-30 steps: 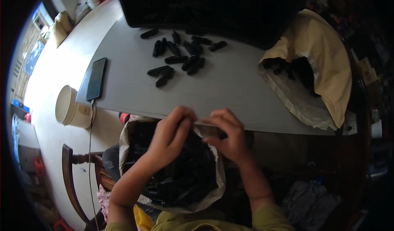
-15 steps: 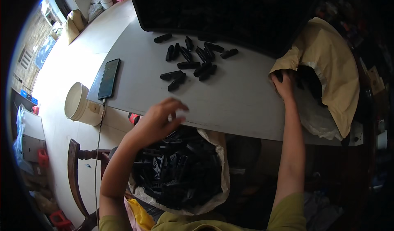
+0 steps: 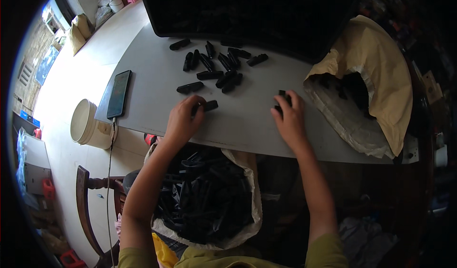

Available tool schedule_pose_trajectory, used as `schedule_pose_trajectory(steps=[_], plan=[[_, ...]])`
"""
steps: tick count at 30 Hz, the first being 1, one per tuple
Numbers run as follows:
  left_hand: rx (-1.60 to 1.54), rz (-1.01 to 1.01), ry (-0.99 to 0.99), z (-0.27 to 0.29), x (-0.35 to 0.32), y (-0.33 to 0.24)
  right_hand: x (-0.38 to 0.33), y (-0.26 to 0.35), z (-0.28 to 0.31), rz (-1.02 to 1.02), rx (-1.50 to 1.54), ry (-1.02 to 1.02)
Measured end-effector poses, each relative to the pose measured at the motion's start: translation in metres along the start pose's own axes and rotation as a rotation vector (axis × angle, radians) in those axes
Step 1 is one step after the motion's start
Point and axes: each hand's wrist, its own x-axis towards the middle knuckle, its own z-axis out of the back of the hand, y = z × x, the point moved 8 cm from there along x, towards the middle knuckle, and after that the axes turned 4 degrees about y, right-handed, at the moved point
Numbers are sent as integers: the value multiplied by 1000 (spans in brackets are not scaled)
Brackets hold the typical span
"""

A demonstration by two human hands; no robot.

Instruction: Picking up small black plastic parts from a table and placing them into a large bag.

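My left hand is above the table's near edge, its fingers closed on a small black plastic piece that sticks out to the right. Over the table to the right, my right hand pinches another small dark piece between thumb and fingers; much of it is hidden. Several loose black plastic pieces lie scattered on the grey table beyond my hands. Below the table edge, an open white sack holds many similar black pieces.
A tan paper-like bag lies open at the right, dark things inside. A large black screen-like panel stands at the back. On the left are a phone with a cable, a white bucket and a wooden chair.
My right hand has come out of the tan bag and moved left with a small dark piece. My left hand has moved forward and closed on a black piece on the table.
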Motion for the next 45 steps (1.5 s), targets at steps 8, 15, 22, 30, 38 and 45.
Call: schedule_pose_trajectory(steps=[8,15,22,30,38,45], plan=[[-579,75,257,1,-44,-17,2,-23,47,-8,383,-175],[-728,108,421,-11,-59,-38,-18,11,25,128,27,108],[-913,128,414,-23,-60,-48,-39,16,39,176,-34,-99],[-975,211,371,-26,-62,-49,-63,99,20,-22,799,171],[-954,184,272,-14,-69,-56,-66,109,35,167,497,88],[-980,152,192,-7,-76,-66,-64,104,25,114,647,46]])
